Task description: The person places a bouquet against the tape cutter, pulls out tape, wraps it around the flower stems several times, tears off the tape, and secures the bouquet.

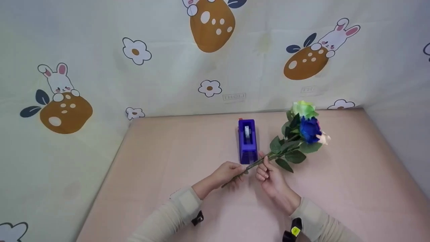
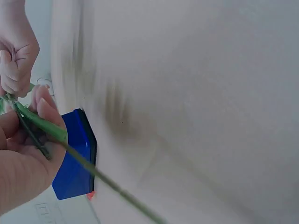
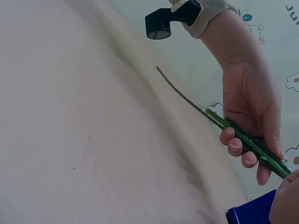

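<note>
A bunch of artificial roses (image 1: 310,129) in green, blue and pale tones, with dark green leaves, is held tilted above the table, heads toward the far right. My left hand (image 1: 230,172) grips the lower stems (image 3: 254,147), and one long thin stem end sticks out past it. Higher up, just below the leaves, my right hand (image 1: 273,181) pinches the stems between thumb and fingers. In the right wrist view only the edge of the right hand (image 3: 286,200) shows. Right behind the hands stands a blue tape dispenser (image 1: 248,143) with a roll in it.
A pinkish cloth covers the table (image 1: 161,158). Behind it hangs a pale curtain (image 1: 168,84) printed with rabbits and flowers. Black wrist cameras (image 1: 292,232) are strapped at the sleeves.
</note>
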`<state>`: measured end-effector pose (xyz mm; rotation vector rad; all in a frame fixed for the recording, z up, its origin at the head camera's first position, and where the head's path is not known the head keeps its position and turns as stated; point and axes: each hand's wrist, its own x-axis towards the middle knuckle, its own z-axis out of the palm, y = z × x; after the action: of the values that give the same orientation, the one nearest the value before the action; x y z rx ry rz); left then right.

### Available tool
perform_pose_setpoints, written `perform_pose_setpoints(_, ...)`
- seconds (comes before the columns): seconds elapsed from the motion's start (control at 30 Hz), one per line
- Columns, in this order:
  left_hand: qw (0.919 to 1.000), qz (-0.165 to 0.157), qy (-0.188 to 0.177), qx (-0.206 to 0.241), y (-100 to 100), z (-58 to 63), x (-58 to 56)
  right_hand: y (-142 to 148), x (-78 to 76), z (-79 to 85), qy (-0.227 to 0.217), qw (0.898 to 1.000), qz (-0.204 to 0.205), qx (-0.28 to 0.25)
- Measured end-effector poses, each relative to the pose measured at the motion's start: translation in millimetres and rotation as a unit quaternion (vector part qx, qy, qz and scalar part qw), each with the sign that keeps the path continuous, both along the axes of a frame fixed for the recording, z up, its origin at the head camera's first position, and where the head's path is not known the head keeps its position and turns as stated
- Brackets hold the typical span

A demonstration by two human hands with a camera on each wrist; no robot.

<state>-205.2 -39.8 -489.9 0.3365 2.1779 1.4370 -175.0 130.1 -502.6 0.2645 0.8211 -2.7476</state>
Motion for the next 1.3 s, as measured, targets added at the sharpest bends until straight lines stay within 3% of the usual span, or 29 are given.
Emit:
perform_pose_setpoints(0.13,0.999,0.014,0.043,0.004,-1.6,0.4,-0.8,-3.4,3.1,1.8,0.009,1.0,0.0,0.017)
perform_pose_setpoints(0.4,0.9862,0.021,0.16,-0.039,-1.6,3.7,-2.5,-10.1,0.1,5.9,-0.048,0.992,-0.044,0.108)
perform_pose_setpoints(0.63,0.9726,0.065,0.217,-0.053,1.7,2.8,-3.6,-8.9,-4.0,5.9,-0.049,0.995,-0.039,0.077)
perform_pose_setpoints(0.73,0.9645,0.065,0.246,-0.069,3.2,1.9,-4.1,-8.1,-5.1,6.1,-0.047,0.997,-0.031,0.054)
perform_pose_setpoints(0.8,0.9526,0.049,0.283,-0.1,4.5,2.1,-4.7,-8.3,-5.1,6.1,-0.047,0.997,-0.032,0.058)
perform_pose_setpoints(0.83,0.9428,0.039,0.308,-0.121,5.0,1.9,-5.1,-8.6,-5.2,5.8,-0.049,0.996,-0.036,0.061)
perform_pose_setpoints(0.97,0.8879,0.005,0.412,-0.205,7.3,1.8,-5.9,-9.8,-5.7,5.1,-0.052,0.993,-0.054,0.096)
perform_pose_setpoints(1.0,0.883,0.003,0.417,-0.215,7.6,1.8,-6.0,-9.8,-6.1,5.0,-0.055,0.992,-0.059,0.1)
perform_pose_setpoints(1.03,0.8835,0.0,0.412,-0.222,7.8,1.7,-6.3,-9.6,-6.6,4.7,-0.057,0.991,-0.062,0.104)
perform_pose_setpoints(1.07,0.892,-0.002,0.393,-0.223,8.1,1.9,-6.7,-9.3,-7.0,4.8,-0.057,0.99,-0.065,0.108)
perform_pose_setpoints(1.2,0.9419,-0.009,0.262,-0.21,8.3,5.9,-10.8,-8.2,-9.7,4.5,-0.055,0.99,-0.064,0.116)
perform_pose_setpoints(1.3,0.9602,-0.017,0.202,-0.192,8.7,9.0,-15.2,-8.6,-11.6,3.7,-0.052,0.989,-0.064,0.125)
